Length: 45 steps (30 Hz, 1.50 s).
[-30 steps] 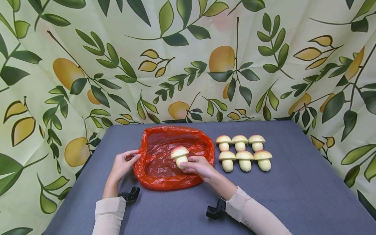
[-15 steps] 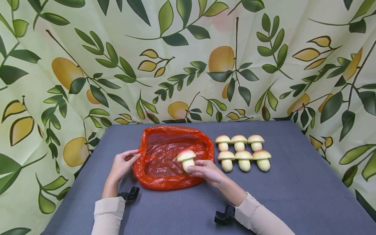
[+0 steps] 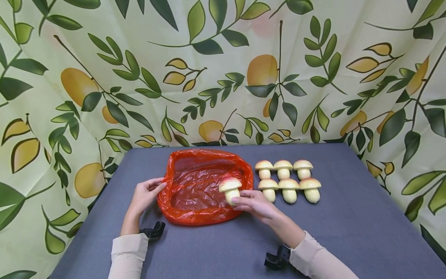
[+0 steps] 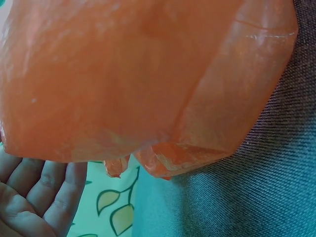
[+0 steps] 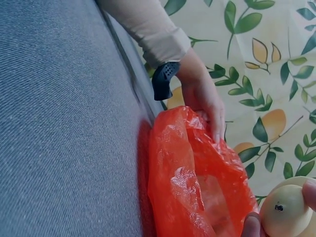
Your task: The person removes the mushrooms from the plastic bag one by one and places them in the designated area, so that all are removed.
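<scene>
A red plastic bag (image 3: 200, 217) sits on the table with its mouth spread wide. At its left rim, my left hand (image 3: 148, 195) pinches the edge between thumb and fingers; in the left wrist view the bag's side (image 4: 123, 79) hides the fingertips. My right hand (image 3: 258, 205) holds a toy mushroom (image 3: 230, 188) by its stem, cap up, over the right part of the bag's opening. From the right wrist view, the stem's round end (image 5: 286, 210) shows between thumb and finger. Beyond that hand stand two rows of similar mushrooms (image 3: 289, 190).
A grey-blue cloth covers the table (image 3: 209, 255). Behind and beside it hangs a leaf-and-fruit printed curtain (image 3: 223, 77). Black wrist devices (image 3: 278, 257) are on both forearms. The mushroom rows lie just right of the bag.
My right hand has moved to the right with the mushroom, from the bag's middle toward its right rim. The left hand and bag have stayed put.
</scene>
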Each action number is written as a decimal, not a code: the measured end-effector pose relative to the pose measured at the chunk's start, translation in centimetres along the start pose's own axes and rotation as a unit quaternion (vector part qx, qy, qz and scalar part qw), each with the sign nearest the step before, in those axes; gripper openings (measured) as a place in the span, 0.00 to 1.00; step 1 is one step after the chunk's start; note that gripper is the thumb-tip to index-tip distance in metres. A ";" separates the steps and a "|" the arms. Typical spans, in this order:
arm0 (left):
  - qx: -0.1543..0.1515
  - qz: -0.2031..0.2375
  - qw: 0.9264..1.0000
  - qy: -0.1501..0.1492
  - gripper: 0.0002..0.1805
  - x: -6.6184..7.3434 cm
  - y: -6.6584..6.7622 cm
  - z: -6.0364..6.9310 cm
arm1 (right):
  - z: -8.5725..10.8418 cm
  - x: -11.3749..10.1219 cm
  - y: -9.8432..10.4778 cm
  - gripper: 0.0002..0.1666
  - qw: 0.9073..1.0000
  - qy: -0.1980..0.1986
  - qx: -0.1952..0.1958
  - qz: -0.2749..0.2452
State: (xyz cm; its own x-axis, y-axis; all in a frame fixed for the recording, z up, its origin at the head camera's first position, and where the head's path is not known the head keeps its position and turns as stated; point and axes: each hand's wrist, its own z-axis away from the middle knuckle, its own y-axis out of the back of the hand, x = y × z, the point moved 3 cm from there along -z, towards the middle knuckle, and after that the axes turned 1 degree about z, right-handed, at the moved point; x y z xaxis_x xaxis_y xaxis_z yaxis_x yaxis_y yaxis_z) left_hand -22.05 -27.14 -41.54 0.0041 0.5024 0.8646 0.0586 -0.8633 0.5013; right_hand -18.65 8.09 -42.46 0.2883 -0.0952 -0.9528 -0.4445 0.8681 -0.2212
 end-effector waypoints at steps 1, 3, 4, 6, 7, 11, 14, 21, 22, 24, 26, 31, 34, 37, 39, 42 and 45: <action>0.000 0.000 1.000 0.000 0.22 0.0 0.0 0.0 | 0.1 0.0 0.1 0.26 1.000 0.000 -0.001 0.001; 0.000 0.000 1.000 0.000 0.21 0.0 0.0 0.0 | 0.3 -0.1 0.3 0.26 1.000 0.001 -0.002 0.006; 0.000 0.000 1.000 0.000 0.21 0.0 0.0 0.0 | 0.3 -0.1 0.4 0.26 1.000 0.002 -0.002 0.008; 0.001 0.000 1.000 0.000 0.21 0.0 0.0 0.0 | 0.5 -0.1 0.5 0.28 1.000 0.003 -0.003 0.011; 0.002 0.001 1.000 -0.003 0.21 0.0 0.0 0.0 | 0.5 -0.1 0.6 0.28 1.000 0.004 -0.004 0.010; 0.003 0.006 1.000 -0.008 0.22 0.1 0.0 0.1 | 0.8 0.0 1.0 0.25 1.000 0.009 0.000 0.001; 0.001 0.009 1.000 -0.008 0.22 0.1 0.0 0.0 | 1.0 0.1 1.4 0.18 1.000 0.013 0.006 -0.009; -0.003 0.006 1.000 0.003 0.23 -0.1 -0.1 -0.2 | 1.9 0.2 2.2 0.22 1.000 0.008 0.003 -0.015; -0.003 0.006 1.000 0.003 0.23 -0.2 -0.1 -0.2 | 2.0 0.2 2.3 0.22 1.000 0.007 0.002 -0.015; -0.003 0.007 1.000 0.002 0.23 -0.2 -0.1 -0.2 | 2.2 0.2 2.5 0.22 1.000 0.008 0.000 -0.010; -0.002 0.007 1.000 0.002 0.23 -0.2 -0.1 -0.3 | 2.3 0.3 2.6 0.23 1.000 0.010 -0.001 -0.006; -0.004 0.004 1.000 0.001 0.23 -0.2 -0.1 -0.1 | 2.7 0.5 3.0 0.27 1.000 0.010 0.001 0.004; -0.004 0.005 1.000 0.001 0.23 -0.1 -0.1 0.0 | 3.0 0.8 3.4 0.27 1.000 0.006 0.001 0.012; -0.004 0.004 1.000 0.000 0.23 -0.1 -0.1 0.1 | 3.4 1.1 3.7 0.29 1.000 -0.003 -0.001 0.020; -0.002 0.002 1.000 -0.001 0.23 0.0 -0.1 0.1 | 3.6 1.2 3.9 0.32 1.000 -0.011 -0.001 0.025; -0.001 0.001 1.000 -0.002 0.22 0.0 -0.1 0.0 | 4.0 1.3 4.2 0.37 0.999 -0.019 0.002 0.032; 0.000 0.001 1.000 -0.003 0.22 -0.1 -0.1 0.0 | 4.3 1.4 4.4 0.40 0.999 -0.025 0.008 0.043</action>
State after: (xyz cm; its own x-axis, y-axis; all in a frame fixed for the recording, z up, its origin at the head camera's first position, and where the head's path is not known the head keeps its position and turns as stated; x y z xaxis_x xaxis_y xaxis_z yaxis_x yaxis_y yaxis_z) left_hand -22.10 -27.13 -41.67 0.0094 0.5003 0.8658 0.0593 -0.8646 0.4990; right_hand -16.58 13.90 -43.83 0.2915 0.0037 -0.9566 -0.4563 0.8794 -0.1357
